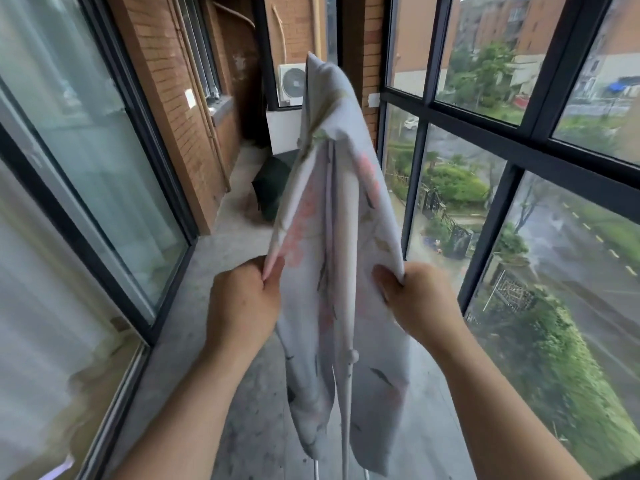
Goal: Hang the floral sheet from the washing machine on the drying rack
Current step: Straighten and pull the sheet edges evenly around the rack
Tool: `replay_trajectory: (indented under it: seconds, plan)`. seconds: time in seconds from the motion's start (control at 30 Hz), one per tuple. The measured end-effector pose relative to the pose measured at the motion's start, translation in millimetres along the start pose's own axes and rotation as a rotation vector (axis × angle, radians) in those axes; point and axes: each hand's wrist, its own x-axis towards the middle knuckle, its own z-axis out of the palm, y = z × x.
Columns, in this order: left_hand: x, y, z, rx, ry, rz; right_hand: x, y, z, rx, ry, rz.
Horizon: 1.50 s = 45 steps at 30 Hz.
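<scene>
— Where is the sheet?

— I see the pale floral cotton sheet (337, 216) at frame centre, draped over the thin white metal drying rack (347, 403), whose rails show at lower centre.

— And my 2 hands?

— My left hand (242, 303) pinches the sheet's left edge; my right hand (415, 299) clutches its right edge, both closed on cloth.

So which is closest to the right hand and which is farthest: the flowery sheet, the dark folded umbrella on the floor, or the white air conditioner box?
1. Floral sheet, pinched in the right hand.
2. Dark umbrella, on the floor ahead.
3. Air conditioner unit, outside the far window.
</scene>
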Motion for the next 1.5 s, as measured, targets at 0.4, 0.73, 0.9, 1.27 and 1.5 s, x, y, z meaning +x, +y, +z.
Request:
replay_trajectory:
  seconds: [0.4, 0.73, 0.9, 1.27, 1.5]
  plan:
    - [5.3, -86.7, 32.4, 0.033, -0.047, 0.01, -11.4, 19.8, 24.9, -0.104, 0.167, 0.156]
    - [6.1, -142.9, 54.0, 0.125, -0.105, -0.095, -18.1, 47.4, 36.2, -0.161, 0.186, 0.291]
    - [-8.6, -132.2, 83.2, -0.075, -0.292, -0.193, -27.3, 47.4, 69.9, -0.292, -0.065, 0.259]
    - [-29.1, -125.1, 88.7, -0.194, -0.089, -0.442, -52.0, 80.7, 78.7, 0.09, 0.103, 0.53]
    - [-46.0, -165.4, 95.3, -0.07, -0.406, -0.29, -60.5, 115.0, 88.3, 0.157, -0.158, 0.502]
